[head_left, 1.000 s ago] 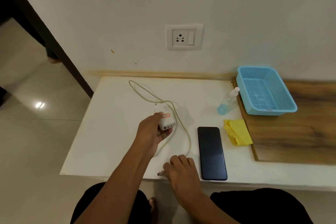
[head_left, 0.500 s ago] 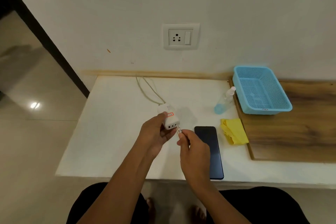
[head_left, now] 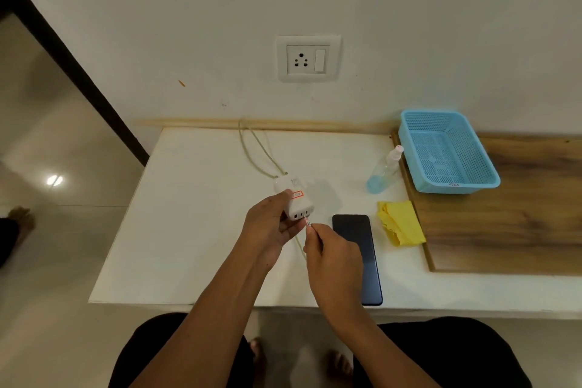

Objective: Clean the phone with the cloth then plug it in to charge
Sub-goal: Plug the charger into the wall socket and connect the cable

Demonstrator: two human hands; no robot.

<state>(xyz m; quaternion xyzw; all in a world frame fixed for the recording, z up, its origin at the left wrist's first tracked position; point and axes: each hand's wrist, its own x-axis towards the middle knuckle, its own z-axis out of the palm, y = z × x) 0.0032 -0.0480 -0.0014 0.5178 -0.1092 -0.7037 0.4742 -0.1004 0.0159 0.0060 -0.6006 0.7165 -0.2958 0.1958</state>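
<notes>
My left hand (head_left: 267, 227) holds a white charger adapter (head_left: 294, 201) above the white table (head_left: 189, 230), its ports facing me. In my right hand (head_left: 330, 258) I pinch the cable's plug (head_left: 308, 224), its tip touching the adapter's ports. The pale cable (head_left: 255, 151) loops away toward the wall. A black phone (head_left: 359, 249) lies flat, screen up, just right of my right hand, partly covered by it. A crumpled yellow cloth (head_left: 401, 224) rests to the phone's right.
A wall socket with a switch (head_left: 307, 58) sits on the wall above the table. A spray bottle with blue liquid (head_left: 382, 172) lies beside a light blue mesh basket (head_left: 447, 151) on a wooden board (head_left: 519, 214). My knees sit below the table's front edge.
My right hand came up from the table's front edge with the cable plug and brought it to the adapter's ports. My left hand lifted the adapter slightly toward me.
</notes>
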